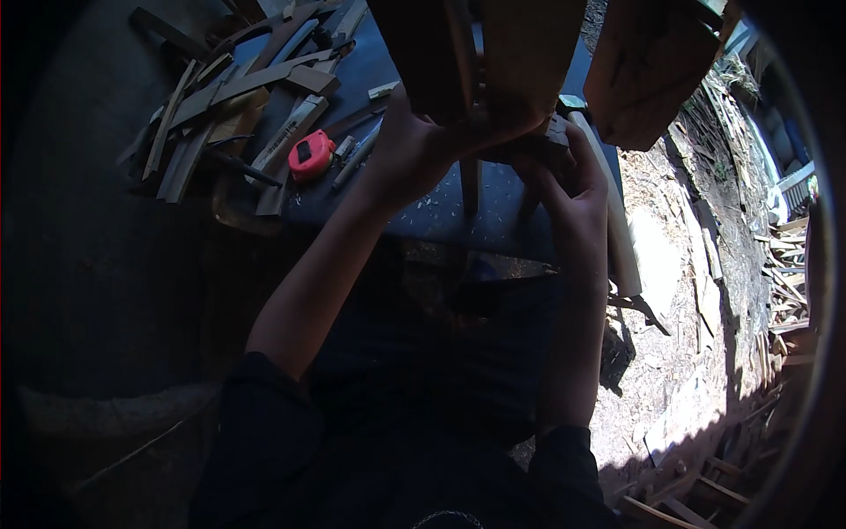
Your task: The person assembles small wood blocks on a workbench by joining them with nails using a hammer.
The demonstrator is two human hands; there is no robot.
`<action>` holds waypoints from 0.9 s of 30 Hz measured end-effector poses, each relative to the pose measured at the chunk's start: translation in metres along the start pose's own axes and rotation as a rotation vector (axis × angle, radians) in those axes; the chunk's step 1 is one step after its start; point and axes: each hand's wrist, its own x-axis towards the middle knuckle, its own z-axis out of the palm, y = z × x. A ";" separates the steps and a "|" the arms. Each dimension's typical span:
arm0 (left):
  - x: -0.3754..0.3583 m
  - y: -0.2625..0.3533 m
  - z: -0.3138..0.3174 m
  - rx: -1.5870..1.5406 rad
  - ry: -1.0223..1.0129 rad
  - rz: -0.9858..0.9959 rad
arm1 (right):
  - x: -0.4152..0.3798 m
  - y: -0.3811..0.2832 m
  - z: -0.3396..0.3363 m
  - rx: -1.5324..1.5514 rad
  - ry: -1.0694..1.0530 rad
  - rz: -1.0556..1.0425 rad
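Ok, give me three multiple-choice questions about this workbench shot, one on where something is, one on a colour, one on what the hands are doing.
1. Where does the tape measure lie?
A. beside the wood strips on the dark table
B. on the ground
C. in a hand

2. What colour is its case?
A. blue
B. red
C. yellow

3. What are the left hand and right hand doing?
A. hanging free
B. resting flat on the table
C. gripping a wooden piece

Answers: 1 A, it lies right of the strip pile. 2 B, bright red case. 3 C, both hands close on the wood.

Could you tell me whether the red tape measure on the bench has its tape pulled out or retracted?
Retracted, as far as shows: the red tape measure lies flat on the dark bench beside the wood strips, with no blade extending.
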 end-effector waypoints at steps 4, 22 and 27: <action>0.002 0.002 0.002 -0.042 -0.008 -0.029 | 0.001 0.000 -0.002 0.003 -0.011 -0.002; 0.001 -0.010 -0.001 -0.017 -0.025 0.044 | -0.003 0.000 0.000 -0.012 0.006 -0.023; 0.002 -0.011 -0.001 -0.062 -0.037 0.082 | -0.001 0.002 -0.001 -0.024 0.005 -0.027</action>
